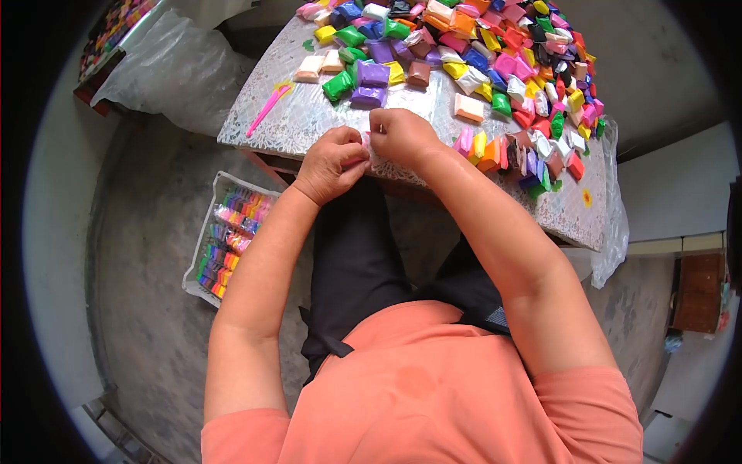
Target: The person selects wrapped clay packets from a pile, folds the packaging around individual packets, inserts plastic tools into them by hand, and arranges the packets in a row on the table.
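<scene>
My left hand [334, 164] is closed in a pinch at the near edge of the table. Close beside it, my right hand [400, 138] is also closed, fingers curled towards the left. Between the fingertips shows a tiny pinkish bit, too small to name. Just beyond the hands lie purple wrapped blocks [371, 75], a brown block [418, 74] and a cream block [468, 108]. To the right of my right hand stands a row of coloured packets, among them an orange packet [490, 157].
A large heap of small coloured packets [533, 62] covers the far and right parts of the lace-patterned table [301, 108]. Pink plastic sticks [267, 110] lie at its left. A white basket [190, 272] of packed colour sets stands on the floor. Clear plastic bags [174, 73] hang nearby.
</scene>
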